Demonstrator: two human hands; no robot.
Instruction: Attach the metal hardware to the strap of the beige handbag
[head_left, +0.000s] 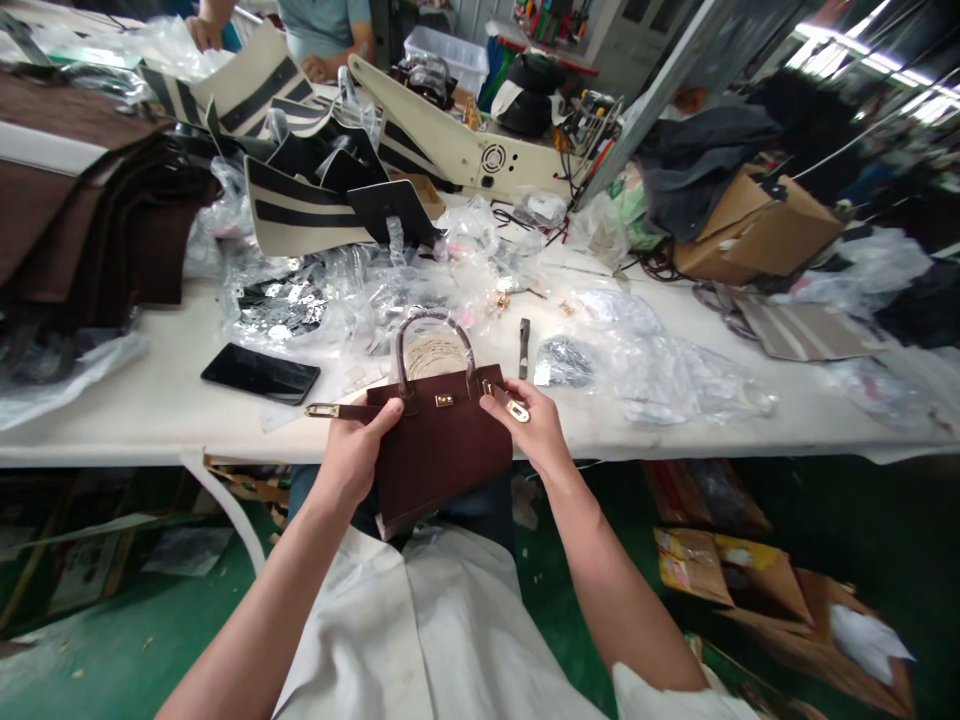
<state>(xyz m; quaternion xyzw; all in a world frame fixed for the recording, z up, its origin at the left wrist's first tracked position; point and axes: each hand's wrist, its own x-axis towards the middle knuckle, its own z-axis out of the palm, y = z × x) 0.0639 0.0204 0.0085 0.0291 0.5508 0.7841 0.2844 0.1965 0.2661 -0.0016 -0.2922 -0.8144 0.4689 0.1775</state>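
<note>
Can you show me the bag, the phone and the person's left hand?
Bag [444, 445]: head view, middle of its dark front.
Phone [260, 374]: head view, middle of its black face.
Left hand [354, 450]: head view, back of the hand.

On my head view I have both arms reaching forward from the lower corners, forearms bare, converging in front of the torso. My left forearm [259, 597] slants up and inward to the left hand [355, 448], its thumb [388, 416] pressed inward and its fingers mostly hidden behind the grip. My right forearm [611, 565] mirrors it, rising to the right wrist [559, 466] and the right hand [538, 425], slightly higher, thumb turned inward, fingers [520, 387] curled toward the left. I have both hands closed in a hold, well apart from each other.
</note>
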